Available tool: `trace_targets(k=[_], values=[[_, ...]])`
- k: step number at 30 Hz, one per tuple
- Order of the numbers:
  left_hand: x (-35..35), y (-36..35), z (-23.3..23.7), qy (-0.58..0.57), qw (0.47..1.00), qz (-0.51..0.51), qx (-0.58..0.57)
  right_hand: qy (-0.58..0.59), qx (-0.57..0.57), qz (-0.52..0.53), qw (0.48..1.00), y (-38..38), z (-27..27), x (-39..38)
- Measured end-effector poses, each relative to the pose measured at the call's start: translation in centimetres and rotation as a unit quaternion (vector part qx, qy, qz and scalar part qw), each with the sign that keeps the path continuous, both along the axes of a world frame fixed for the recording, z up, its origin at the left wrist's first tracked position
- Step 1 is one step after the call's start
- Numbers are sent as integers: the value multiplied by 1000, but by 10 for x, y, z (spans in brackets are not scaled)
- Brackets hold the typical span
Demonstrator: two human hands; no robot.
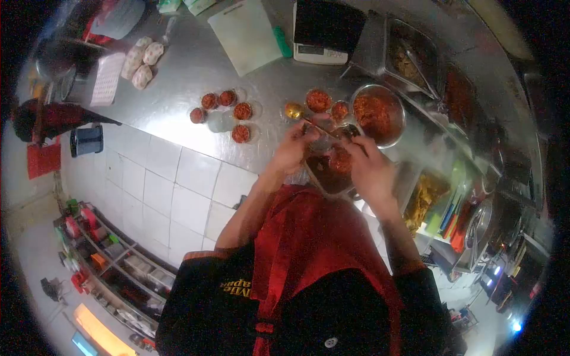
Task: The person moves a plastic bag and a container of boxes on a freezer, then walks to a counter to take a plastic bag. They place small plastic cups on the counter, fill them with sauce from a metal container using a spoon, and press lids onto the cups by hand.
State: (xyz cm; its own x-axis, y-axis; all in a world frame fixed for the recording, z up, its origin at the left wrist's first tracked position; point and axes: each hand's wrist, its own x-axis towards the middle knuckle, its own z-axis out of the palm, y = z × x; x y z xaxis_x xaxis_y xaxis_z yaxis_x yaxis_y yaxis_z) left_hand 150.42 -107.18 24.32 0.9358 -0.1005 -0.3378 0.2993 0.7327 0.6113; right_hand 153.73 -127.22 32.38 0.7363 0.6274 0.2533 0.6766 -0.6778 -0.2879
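Observation:
My left hand (pixel 295 146) is at the steel table's front edge, its fingers bent and closed near a clear plastic piece; what they hold is too blurred to name. My right hand (pixel 369 165) is closed at the right side of a container (pixel 331 178) with dark red contents. Between the hands lies a golden spoon (pixel 293 110), bowl to the left, its handle running toward my right fingers. Behind it stand a cup of red food (pixel 319 101) and a smaller one (pixel 339 110). A steel bowl of red food (pixel 375 114) is just behind my right hand.
Several small cups of red food (pixel 241 133) stand on the table (pixel 172 89) at the left. Farther back are a white cutting board (pixel 246 37), a scale (pixel 320 54) and wrapped bundles (pixel 141 62). Steel trays (pixel 409 59) line the right side.

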Motion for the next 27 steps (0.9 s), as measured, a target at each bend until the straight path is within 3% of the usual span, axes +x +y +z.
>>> trace_targets(k=[5, 7, 14, 19, 21, 24, 27], values=[[0, -1, 7, 0, 1000, -7, -8, 8, 12, 4, 1000, 1, 12, 5], [-1, -2, 5, 3, 1000, 0, 3, 88, 91, -54, 990, 3, 29, 2], [-1, 0, 16, -8, 1000, -9, 17, 199, 189, -145, 951, -34, 46, 22], [1, 0, 15, 20, 999, -10, 23, 181, 107, -218, 953, -75, 13, 45], [1, 1, 13, 15, 1000, -10, 19, 38, -7, -218, 975, -82, -15, 55], [0, -1, 19, 7, 1000, -5, 29, 61, -63, -237, 967, -79, -37, 67], [0, 0, 15, 6, 1000, -7, 29, 32, -26, -172, 984, -89, -65, 66]])
